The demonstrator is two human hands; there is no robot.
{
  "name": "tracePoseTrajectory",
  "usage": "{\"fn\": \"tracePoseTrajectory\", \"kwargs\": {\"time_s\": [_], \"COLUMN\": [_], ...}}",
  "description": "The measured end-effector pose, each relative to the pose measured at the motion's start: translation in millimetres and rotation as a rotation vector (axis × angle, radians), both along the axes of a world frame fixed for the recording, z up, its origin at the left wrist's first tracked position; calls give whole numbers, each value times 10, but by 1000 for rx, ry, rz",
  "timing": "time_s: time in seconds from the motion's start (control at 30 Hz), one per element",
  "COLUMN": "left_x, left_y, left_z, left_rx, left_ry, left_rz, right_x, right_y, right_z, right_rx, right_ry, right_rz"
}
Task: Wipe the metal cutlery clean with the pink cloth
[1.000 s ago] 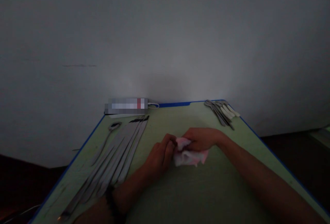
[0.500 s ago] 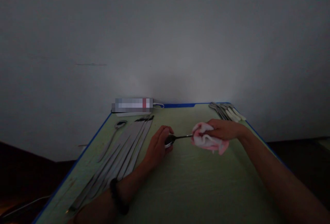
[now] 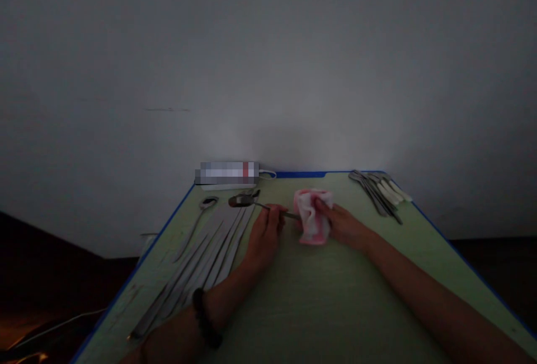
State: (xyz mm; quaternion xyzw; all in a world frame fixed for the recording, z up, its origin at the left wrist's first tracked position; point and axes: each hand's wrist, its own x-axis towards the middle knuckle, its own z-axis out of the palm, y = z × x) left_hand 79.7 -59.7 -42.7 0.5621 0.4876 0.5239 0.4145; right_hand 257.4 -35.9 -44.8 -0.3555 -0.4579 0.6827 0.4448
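My left hand point(image 3: 268, 230) is closed on the handle of a metal spoon point(image 3: 242, 201), whose bowl points left above the table. The handle's far end disappears into a pink and white cloth point(image 3: 314, 221). My right hand point(image 3: 338, 221) is closed around that cloth, so the end of the handle is hidden in it. Left of my left hand lie several long metal knives point(image 3: 205, 255), side by side. Beyond them another spoon point(image 3: 191, 227) rests on the table.
The pale green table point(image 3: 335, 297) has a blue edge and stands against a grey wall. At its back left is a blurred-out box point(image 3: 229, 174) with a white cable point(image 3: 269, 174). Several pieces of cutlery point(image 3: 377, 193), some white-handled, lie at the back right.
My left hand has moved from the spoon's bowl to its handle, and the bowl now sticks out to the left. The cloth and my right hand have come closer to my left hand.
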Motion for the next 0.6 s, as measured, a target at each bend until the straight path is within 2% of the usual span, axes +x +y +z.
{"fn": "tracePoseTrajectory", "kwargs": {"time_s": [0.1,0.17,0.23,0.3,0.4,0.6], "left_x": [6,11,12,7,1,23], "left_y": [-46,-89,-124,-144,-147,-145], "left_z": [-17,-13,1,17,38,71], "left_rx": [58,23,-49,-88,-64,-60], "left_ry": [52,73,103,161,243,289], "left_rz": [-131,-293,-393,-416,-403,-396], "right_x": [-8,-9,-7,-5,0,7], "right_y": [26,15,-3,-7,26,95], "right_z": [8,38,51,33,-35,-90], "right_rx": [-170,-199,-206,-208,-228,-265], "right_ry": [359,498,582,627,625,578], "right_rz": [-19,26,45,39,1,-174]}}
